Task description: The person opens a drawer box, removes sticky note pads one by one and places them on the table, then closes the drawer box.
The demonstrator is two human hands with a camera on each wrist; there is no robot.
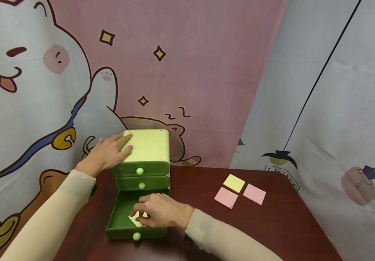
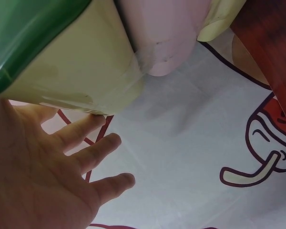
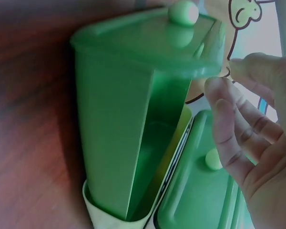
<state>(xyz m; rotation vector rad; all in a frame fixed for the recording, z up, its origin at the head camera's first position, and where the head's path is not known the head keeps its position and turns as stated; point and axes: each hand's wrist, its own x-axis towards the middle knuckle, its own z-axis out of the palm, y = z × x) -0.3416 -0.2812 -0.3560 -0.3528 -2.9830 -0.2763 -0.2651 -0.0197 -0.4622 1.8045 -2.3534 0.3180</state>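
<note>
My left hand (image 1: 110, 150) rests on the pale yellow top of a small drawer cabinet (image 1: 149, 145), its fingers spread. In the left wrist view the fingers (image 2: 93, 152) lie along the cabinet's cream edge. The bottom green drawer (image 1: 119, 208) is pulled out, and a pale yellow sticky-note pad (image 1: 139, 224) lies inside it. Over the drawer, my right hand (image 1: 159, 210) has its fingers bent above the pad and partly covers it. In the right wrist view, the thumb and fingertips (image 3: 214, 88) stand slightly apart with nothing visible between them.
Two pink sticky-note pads (image 1: 226, 198) and another yellow pad (image 1: 234, 183) lie on the dark red-brown table (image 1: 197, 188), right of the cabinet. Two upper drawers (image 1: 156, 168) are closed. A cartoon-printed cloth (image 1: 207, 72) hangs behind the table.
</note>
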